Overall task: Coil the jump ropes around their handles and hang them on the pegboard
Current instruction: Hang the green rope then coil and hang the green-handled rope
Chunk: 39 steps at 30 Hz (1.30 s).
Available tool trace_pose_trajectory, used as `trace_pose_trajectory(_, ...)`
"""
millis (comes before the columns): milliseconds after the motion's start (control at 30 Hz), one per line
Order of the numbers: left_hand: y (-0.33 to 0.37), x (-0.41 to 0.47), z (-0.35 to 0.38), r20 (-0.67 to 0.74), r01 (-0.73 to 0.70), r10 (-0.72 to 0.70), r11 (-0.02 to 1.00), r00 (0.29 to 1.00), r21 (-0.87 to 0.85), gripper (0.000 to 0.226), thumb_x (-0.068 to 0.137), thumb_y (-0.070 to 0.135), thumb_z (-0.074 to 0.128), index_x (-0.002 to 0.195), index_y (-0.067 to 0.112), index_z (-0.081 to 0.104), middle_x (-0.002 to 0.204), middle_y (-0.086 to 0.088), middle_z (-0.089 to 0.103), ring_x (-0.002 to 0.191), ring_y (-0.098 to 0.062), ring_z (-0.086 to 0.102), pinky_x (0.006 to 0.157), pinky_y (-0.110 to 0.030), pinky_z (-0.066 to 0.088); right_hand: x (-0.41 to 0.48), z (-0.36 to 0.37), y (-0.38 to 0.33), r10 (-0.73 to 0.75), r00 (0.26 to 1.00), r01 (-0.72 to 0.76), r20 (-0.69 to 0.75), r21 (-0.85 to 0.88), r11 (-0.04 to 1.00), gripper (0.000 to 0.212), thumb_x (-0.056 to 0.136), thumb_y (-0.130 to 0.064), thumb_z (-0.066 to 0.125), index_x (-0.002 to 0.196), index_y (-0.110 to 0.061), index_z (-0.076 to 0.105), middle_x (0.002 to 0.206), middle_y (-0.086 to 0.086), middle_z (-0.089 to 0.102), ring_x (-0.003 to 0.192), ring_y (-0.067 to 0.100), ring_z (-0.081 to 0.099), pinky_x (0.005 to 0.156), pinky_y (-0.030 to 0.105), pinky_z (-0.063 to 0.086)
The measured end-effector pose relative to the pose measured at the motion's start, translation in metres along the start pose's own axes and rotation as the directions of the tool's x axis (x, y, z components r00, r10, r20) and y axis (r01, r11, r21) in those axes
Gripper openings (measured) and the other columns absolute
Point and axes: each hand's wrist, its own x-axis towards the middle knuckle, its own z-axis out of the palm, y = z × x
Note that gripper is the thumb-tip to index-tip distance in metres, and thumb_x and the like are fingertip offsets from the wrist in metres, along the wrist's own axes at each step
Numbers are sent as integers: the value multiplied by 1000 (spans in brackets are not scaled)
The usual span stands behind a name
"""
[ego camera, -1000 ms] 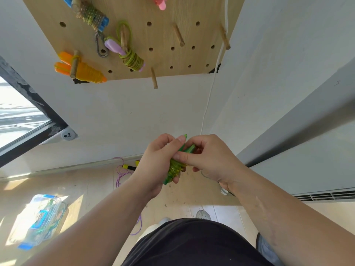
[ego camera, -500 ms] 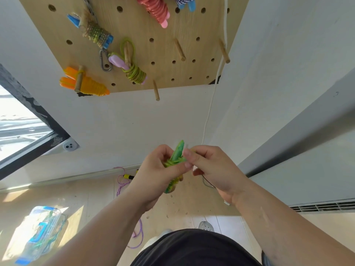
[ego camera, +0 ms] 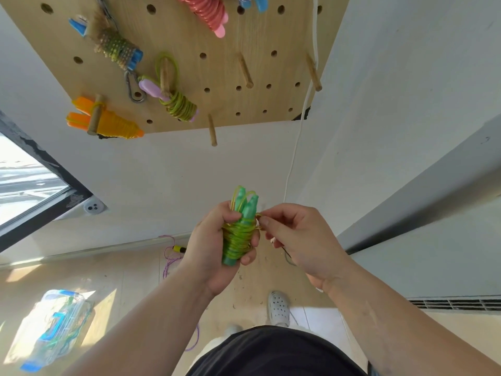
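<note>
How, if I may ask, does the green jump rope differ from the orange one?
The green jump rope sits in the left hand, its cord pinched by the right hand; the orange jump rope hangs from a peg, untouched. Both are coiled round paired handles.

Probably a home: pegboard (ego camera: 217, 71), window (ego camera: 24, 191), wooden floor (ego camera: 122, 272).

A plain white wall (ego camera: 162, 172) is seen ahead. A window (ego camera: 24, 191) with a dark frame is set at the left, and bright daylight is seen through it. A round white fitting (ego camera: 93, 207) is fixed just beside the frame's lower corner. A thin white cable (ego camera: 295, 147) is hung down the wall. A grey ledge (ego camera: 420, 202) is run along the right side, with a vent grille (ego camera: 455, 305) below it. The pale wooden floor (ego camera: 130, 270) is crossed by sunlit patches (ego camera: 105, 308).
</note>
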Motion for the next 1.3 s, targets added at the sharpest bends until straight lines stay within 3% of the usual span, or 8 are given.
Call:
trace_pose_trajectory(167, -12, 23, 13, -100, 44, -45, 999, 994, -10, 25, 75, 15, 49, 97, 9, 60, 88, -16, 62, 65, -25, 56, 48, -32, 39, 22, -26, 0, -42, 996, 46, 78, -50, 998, 7, 94, -11, 69, 87, -10, 72, 72, 1, 71, 68, 7, 66, 59, 22, 50)
trace_pose_trajectory(267, -22, 34, 20, -238, 42, -8, 990, 971, 138, 25, 93, 20, 47, 102, 11, 69, 100, -17, 66, 84, -26, 60, 72, -41, 44, 39, -35, 1, -69, 987, 88, 144, -128, 988, 6, 93, -15, 71, 87, -14, 70, 78, 2, 73, 74, 13, 72, 64, 29, 58)
trace_pose_trajectory(367, -27, 43, 30, -400, 57, 105, 926, 910, 373, 32, 102, 31, 48, 90, 24, 76, 85, -4, 69, 83, -20, 59, 80, -42, 44, 59, -43, 3, -87, 974, 126, 212, -181, 975, 8, 93, -18, 71, 86, -20, 68, 80, 1, 71, 75, 19, 72, 69, 36, 62)
trace_pose_trajectory(633, -26, 65, 34, -337, -2, 317, 731, 887, 683, 33, 108, 28, 46, 133, 48, 51, 97, 8, 73, 92, -16, 73, 86, -38, 61, 118, -60, 3, -55, 895, 164, 442, -213, 963, 9, 95, -19, 69, 86, -17, 69, 75, -1, 67, 69, 16, 66, 65, 31, 62)
trace_pose_trajectory(867, -19, 75, 17, -507, -38, 229, 932, 831, 359, 11, 102, 5, 54, 108, 12, 59, 104, -22, 68, 94, -44, 71, 82, -58, 60, 156, -49, 2, -9, 847, 209, 532, -318, 925, 11, 90, -21, 74, 80, -17, 73, 73, 1, 71, 69, 19, 69, 72, 40, 61)
trace_pose_trajectory(967, -14, 90, 6, -544, -93, 243, 953, 804, 287, 8, 102, 5, 53, 96, 10, 55, 88, -17, 70, 88, -35, 71, 76, -48, 54, 173, -40, 2, -30, 868, 232, 495, -352, 907, 7, 81, -18, 79, 76, -17, 73, 70, -4, 70, 64, 9, 64, 70, 33, 57)
trace_pose_trajectory(1067, -10, 108, -9, -560, -96, 242, 956, 792, 279, 10, 103, 11, 56, 93, 15, 58, 86, -14, 74, 85, -35, 70, 76, -44, 50, 188, -28, 1, 14, 878, 140, 479, -285, 948, 5, 83, -10, 78, 82, -12, 74, 75, 4, 75, 73, 24, 72, 69, 37, 61)
trace_pose_trajectory(1300, 20, 151, -60, -522, -92, 107, 994, 846, 55, 23, 100, 9, 61, 122, 16, 64, 107, -17, 74, 98, -31, 72, 71, -38, 58, 221, 0, -4, 75, 937, 49, 340, -342, 939, 8, 86, -12, 79, 83, -19, 77, 77, 1, 75, 77, 22, 72, 73, 38, 63)
